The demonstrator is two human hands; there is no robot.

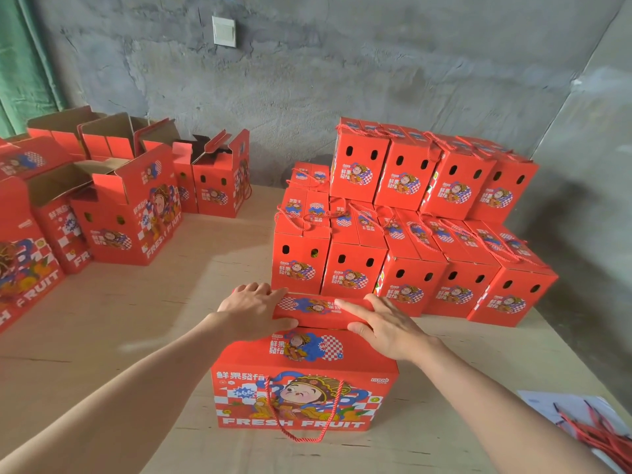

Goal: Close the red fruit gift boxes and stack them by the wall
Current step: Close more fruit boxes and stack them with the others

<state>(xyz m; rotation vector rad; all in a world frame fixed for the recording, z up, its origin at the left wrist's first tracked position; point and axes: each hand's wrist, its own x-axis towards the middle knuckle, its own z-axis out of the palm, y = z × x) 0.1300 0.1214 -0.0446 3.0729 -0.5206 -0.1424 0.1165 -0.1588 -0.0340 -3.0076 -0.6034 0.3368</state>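
A red fruit gift box (304, 388) stands in front of me on the wooden table, its printed front and red rope handle facing me. My left hand (254, 311) and my right hand (384, 325) both lie flat with straight fingers on the far top flap (316, 311), one at each end, pressing it down. The near top flap lies flat. Behind the box, a stack of closed red boxes (410, 234) stands two layers high against the grey wall.
Several open red boxes (126, 213) with raised flaps stand at the left of the table. A bundle of loose red rope handles (595, 432) lies on a white sheet at the lower right. Bare table (136, 319) lies between the two groups.
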